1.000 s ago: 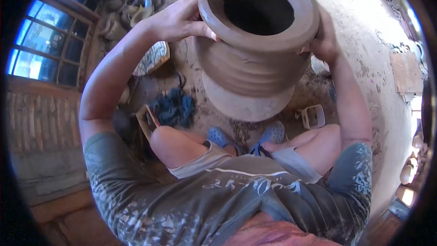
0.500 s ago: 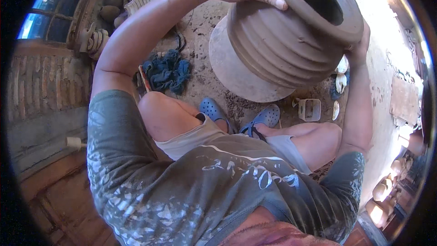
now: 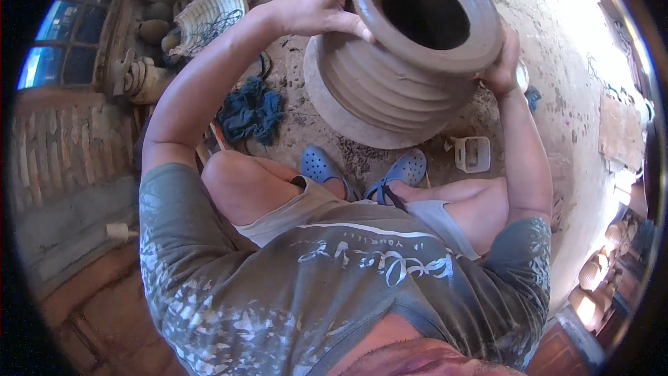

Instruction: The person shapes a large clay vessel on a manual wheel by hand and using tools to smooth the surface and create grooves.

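Observation:
A large brown clay pot with ridged sides, a wide flat rim and a dark mouth is between my hands. Below it lies a round pale board, its edge showing at the left and front; the pot's base appears to rest on it. My left hand grips the pot's neck from the left, the thumb under the rim. Around the right side of the neck curves my right hand, its fingers partly hidden behind the rim.
Near my feet in blue clogs stands a small white plastic container. A dark blue-green cloth lies left of the board. Several pots and a ribbed pale basket sit at the far left; more pots line the right side.
The pot has moved left and lower, and its mouth has turned from facing right to facing more upward. Both hands have moved with it and still hold the neck.

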The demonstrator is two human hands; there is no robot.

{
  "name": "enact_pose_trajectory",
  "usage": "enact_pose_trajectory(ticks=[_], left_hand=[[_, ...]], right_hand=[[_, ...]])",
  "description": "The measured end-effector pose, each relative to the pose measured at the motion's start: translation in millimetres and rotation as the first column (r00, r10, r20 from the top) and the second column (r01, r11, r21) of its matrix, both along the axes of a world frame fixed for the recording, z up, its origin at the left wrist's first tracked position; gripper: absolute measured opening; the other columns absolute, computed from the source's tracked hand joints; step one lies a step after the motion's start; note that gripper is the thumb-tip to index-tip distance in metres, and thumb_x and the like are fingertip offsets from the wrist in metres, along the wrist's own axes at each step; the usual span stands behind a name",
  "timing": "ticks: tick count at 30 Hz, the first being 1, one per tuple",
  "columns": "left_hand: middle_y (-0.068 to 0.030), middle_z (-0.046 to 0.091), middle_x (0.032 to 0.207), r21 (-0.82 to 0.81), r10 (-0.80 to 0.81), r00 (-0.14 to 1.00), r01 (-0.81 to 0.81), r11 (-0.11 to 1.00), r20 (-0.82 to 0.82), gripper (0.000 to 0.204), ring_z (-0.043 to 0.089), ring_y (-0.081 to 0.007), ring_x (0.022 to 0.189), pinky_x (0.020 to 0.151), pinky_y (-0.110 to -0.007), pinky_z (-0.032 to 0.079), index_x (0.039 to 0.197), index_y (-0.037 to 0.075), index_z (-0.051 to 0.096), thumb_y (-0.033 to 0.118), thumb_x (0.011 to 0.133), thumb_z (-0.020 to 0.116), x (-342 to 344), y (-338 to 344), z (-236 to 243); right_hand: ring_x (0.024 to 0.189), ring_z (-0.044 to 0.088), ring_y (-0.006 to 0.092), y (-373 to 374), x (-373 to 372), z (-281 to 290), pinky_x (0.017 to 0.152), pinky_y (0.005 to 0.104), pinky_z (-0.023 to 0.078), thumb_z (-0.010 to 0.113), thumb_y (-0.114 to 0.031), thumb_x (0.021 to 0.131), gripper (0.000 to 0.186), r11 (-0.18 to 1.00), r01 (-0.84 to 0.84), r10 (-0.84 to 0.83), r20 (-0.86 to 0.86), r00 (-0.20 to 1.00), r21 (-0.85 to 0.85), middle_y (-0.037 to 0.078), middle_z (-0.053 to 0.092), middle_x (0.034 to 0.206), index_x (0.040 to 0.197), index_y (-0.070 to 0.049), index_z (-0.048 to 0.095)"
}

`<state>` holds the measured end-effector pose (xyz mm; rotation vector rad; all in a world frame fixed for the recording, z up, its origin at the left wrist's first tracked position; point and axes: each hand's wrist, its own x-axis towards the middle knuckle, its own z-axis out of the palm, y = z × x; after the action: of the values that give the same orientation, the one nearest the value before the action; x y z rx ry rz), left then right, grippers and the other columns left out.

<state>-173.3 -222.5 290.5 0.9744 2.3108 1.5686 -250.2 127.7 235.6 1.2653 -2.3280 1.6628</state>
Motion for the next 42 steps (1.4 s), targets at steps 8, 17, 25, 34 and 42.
enact_pose_trajectory(ticks=[8, 17, 25, 34, 42], left_hand=[[-0.0170, 0.050, 0.151, -0.059, 0.069, 0.989, -0.077, 0.995, -0.129, 0.105, 0.046, -0.0293, 0.141, 0.117, -0.043, 0.037, 0.157, 0.004, 0.031, 0.049, 0.079, 0.086, 3.3, -7.2, -25.3], [-0.0219, 0.059, 0.138, -0.063, 0.368, 0.827, -0.433, 0.899, -0.426, 0.092, 0.054, -0.0372, 0.132, 0.112, -0.043, 0.043, 0.146, 0.004, 0.047, 0.057, 0.079, 0.083, 40.9, 17.0, -35.1], [-0.0188, 0.068, 0.129, 0.078, 0.618, 0.770, -0.615, 0.785, -0.157, 0.066, 0.065, -0.0339, 0.120, 0.101, -0.042, 0.051, 0.135, 0.006, 0.062, 0.058, 0.094, 0.067, 72.7, 6.8, -31.9], [-0.0214, 0.036, 0.162, -0.813, 0.423, 0.856, -0.460, 0.357, -0.299, 0.083, 0.039, -0.0405, 0.147, 0.111, -0.052, 0.042, 0.156, 0.006, 0.035, 0.051, 0.094, 0.067, 124.1, -44.2, -178.6], [-0.0207, 0.022, 0.168, -0.889, 0.362, 0.901, -0.352, 0.292, -0.238, 0.106, 0.025, -0.0353, 0.155, 0.113, -0.063, 0.035, 0.161, 0.002, 0.026, 0.065, 0.085, 0.066, 178.1, 17.5, -207.5]], right_hand=[[0.119, 0.062, 0.0240, -4.8, 5.4, -11.4, 0.105, 0.0392, 0.047, 0.099, -0.047, 0.057, 0.109, 0.987, -0.082, 0.091, 0.060, 0.994, -0.141, 0.013, 0.067, 0.129, 0.141, 0.003, 0.052], [0.137, 0.053, 0.0278, 30.0, 36.0, 32.6, 0.116, 0.0419, 0.041, 0.086, -0.030, 0.083, 0.082, 0.990, 0.139, -0.140, 0.053, 0.989, 0.023, 0.014, 0.057, 0.147, 0.151, -0.002, 0.048], [0.120, 0.065, 0.0271, 85.0, 74.5, 16.7, 0.102, 0.0374, 0.053, 0.065, -0.018, 0.102, 0.041, 0.854, 0.516, -0.420, 0.499, 0.758, -0.065, 0.017, 0.067, 0.127, 0.133, 0.007, 0.059], [0.124, 0.061, 0.0284, 80.4, 105.1, -11.6, 0.107, 0.0447, 0.048, 0.067, -0.023, 0.101, 0.039, 0.781, 0.620, -0.389, 0.719, 0.576, -0.075, 0.015, 0.065, 0.128, 0.130, 0.002, 0.059], [0.139, 0.047, 0.0306, 81.9, 88.6, -33.0, 0.115, 0.0514, 0.036, 0.055, -0.045, 0.105, 0.057, 0.769, 0.639, -0.383, 0.791, 0.476, -0.012, 0.019, 0.055, 0.143, 0.137, 0.002, 0.054]])
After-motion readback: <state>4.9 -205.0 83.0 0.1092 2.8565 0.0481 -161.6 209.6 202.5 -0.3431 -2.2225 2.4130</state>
